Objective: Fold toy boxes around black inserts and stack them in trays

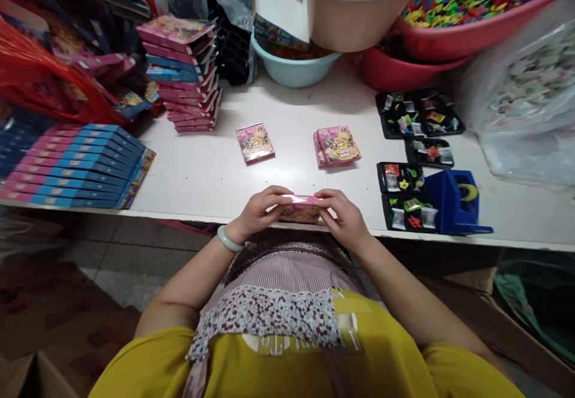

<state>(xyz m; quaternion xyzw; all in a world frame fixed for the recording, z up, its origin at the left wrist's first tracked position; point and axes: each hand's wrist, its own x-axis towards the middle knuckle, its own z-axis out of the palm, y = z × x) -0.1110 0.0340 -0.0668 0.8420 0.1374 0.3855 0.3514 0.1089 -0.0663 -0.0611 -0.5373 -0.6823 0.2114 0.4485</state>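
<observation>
Both my hands grip a small pink printed cardboard box [300, 211] at the table's front edge, its pink narrow side facing up. My left hand [263, 211], with a pale bangle at the wrist, is closed on the box's left end. On the right end, the fingers and thumb of my right hand [344, 215] pinch it. Beyond my hands lies a single pink box [256, 143]. Two more pink boxes [338, 145] rest to its right, one partly on top of the other.
A tall stack of pink and blue boxes [184, 74] stands back left, beside a row of boxes [76, 167]. Black trays with small packets [406, 197] and a blue tape dispenser [453, 203] sit at right. Basins [368, 23] of colourful pieces line the back.
</observation>
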